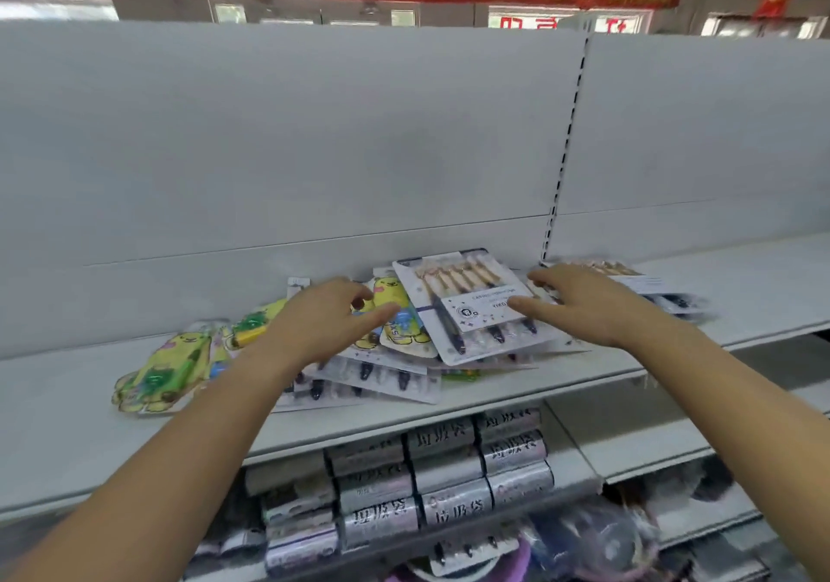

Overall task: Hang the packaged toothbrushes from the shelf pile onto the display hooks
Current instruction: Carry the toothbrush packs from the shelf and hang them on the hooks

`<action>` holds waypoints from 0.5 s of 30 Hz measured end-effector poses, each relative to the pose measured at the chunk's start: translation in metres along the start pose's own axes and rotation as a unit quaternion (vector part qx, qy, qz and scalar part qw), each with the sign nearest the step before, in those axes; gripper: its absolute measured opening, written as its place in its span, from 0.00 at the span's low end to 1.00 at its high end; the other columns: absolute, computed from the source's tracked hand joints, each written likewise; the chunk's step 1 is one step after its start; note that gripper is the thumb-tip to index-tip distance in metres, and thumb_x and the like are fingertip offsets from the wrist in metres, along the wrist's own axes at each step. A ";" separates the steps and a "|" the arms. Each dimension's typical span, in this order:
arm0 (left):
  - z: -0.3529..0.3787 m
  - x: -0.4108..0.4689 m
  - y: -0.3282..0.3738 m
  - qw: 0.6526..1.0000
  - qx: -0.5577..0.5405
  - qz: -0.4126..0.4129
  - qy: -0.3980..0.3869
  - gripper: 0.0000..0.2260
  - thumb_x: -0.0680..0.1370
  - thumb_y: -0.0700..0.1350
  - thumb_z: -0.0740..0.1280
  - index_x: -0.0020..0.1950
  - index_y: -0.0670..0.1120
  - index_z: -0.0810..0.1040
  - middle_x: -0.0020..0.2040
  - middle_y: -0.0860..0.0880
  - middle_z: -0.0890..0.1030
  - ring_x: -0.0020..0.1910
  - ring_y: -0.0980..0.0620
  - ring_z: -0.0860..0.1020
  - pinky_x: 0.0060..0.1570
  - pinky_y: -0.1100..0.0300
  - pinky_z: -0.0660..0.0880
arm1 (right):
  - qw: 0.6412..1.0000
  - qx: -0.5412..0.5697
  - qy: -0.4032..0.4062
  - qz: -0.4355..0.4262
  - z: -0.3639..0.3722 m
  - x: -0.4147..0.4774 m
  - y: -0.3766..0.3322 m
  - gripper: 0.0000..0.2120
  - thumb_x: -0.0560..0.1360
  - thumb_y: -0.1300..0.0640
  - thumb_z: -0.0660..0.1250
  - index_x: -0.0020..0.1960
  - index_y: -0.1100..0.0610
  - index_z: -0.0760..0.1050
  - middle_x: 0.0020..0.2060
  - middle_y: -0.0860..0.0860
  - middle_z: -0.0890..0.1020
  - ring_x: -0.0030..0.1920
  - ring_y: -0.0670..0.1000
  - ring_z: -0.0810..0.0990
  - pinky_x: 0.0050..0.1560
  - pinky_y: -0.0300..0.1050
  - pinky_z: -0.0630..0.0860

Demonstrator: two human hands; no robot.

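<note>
A loose pile of packaged toothbrushes lies on the white shelf point(494, 395). On top sits a white multi-pack with dark-handled brushes point(476, 307). Yellow cartoon-shaped packs lie at the left point(166, 372) and in the middle point(397, 312). My left hand point(323, 325) hovers over the pile's left part, fingers relaxed and spread, holding nothing. My right hand point(579, 303) reaches over the pile's right side, fingers straight, its thumb at the edge of the white multi-pack. More packs point(629, 278) lie partly hidden behind my right hand. No display hooks are in view.
The shelf's white back panel point(314, 141) rises behind the pile, with a slotted upright point(568, 132) right of centre. Below the shelf stand several silver rolls of bags point(444, 469). Red banners hang above the shelving.
</note>
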State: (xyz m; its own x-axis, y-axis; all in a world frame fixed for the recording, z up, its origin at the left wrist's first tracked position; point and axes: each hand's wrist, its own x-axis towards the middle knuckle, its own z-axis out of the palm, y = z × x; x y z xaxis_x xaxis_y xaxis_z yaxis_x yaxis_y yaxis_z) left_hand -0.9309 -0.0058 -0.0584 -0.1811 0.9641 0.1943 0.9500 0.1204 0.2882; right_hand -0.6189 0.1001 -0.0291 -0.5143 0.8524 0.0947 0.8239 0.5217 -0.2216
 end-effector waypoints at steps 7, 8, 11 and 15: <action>0.014 0.027 0.013 1.000 -0.026 -0.005 0.011 0.33 0.76 0.73 0.57 0.66 0.50 0.80 0.58 0.52 0.81 0.52 0.52 0.78 0.52 0.54 0.76 | 1.000 0.008 -0.001 0.007 0.003 0.018 0.016 0.40 0.75 0.27 0.56 0.77 0.52 0.67 0.74 0.51 0.73 0.70 0.54 0.74 0.67 0.52 0.70; 0.017 0.030 0.018 0.999 -0.030 -0.005 0.011 0.32 0.77 0.72 0.58 0.66 0.50 0.80 0.58 0.52 0.81 0.52 0.52 0.79 0.53 0.54 0.77 | 1.000 0.010 0.002 0.014 0.002 0.019 0.020 0.39 0.75 0.27 0.56 0.77 0.52 0.67 0.74 0.51 0.73 0.70 0.54 0.74 0.67 0.52 0.70; 0.024 0.036 0.031 0.999 -0.036 -0.017 -0.003 0.35 0.75 0.76 0.55 0.58 0.48 0.83 0.51 0.51 0.82 0.46 0.51 0.80 0.50 0.50 0.80 | 1.000 0.003 0.000 0.022 0.000 0.022 0.034 0.38 0.76 0.28 0.57 0.76 0.53 0.68 0.72 0.52 0.74 0.69 0.54 0.74 0.66 0.53 0.71; 0.032 0.044 0.039 0.998 -0.046 -0.040 0.004 0.35 0.74 0.77 0.54 0.49 0.49 0.84 0.43 0.51 0.84 0.39 0.50 0.82 0.46 0.47 0.82 | 0.999 0.038 0.011 0.028 -0.003 0.028 0.059 0.51 0.65 0.19 0.50 0.75 0.52 0.69 0.71 0.51 0.75 0.68 0.53 0.75 0.65 0.52 0.72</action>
State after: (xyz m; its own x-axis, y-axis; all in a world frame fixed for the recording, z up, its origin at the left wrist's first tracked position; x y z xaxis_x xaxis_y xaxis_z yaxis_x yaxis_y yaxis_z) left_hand -0.8941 0.0490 -0.0685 -0.2578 0.9504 0.1739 0.9052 0.1746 0.3876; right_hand -0.5839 0.1546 -0.0365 -0.4625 0.8809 0.1007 0.8301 0.4701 -0.3000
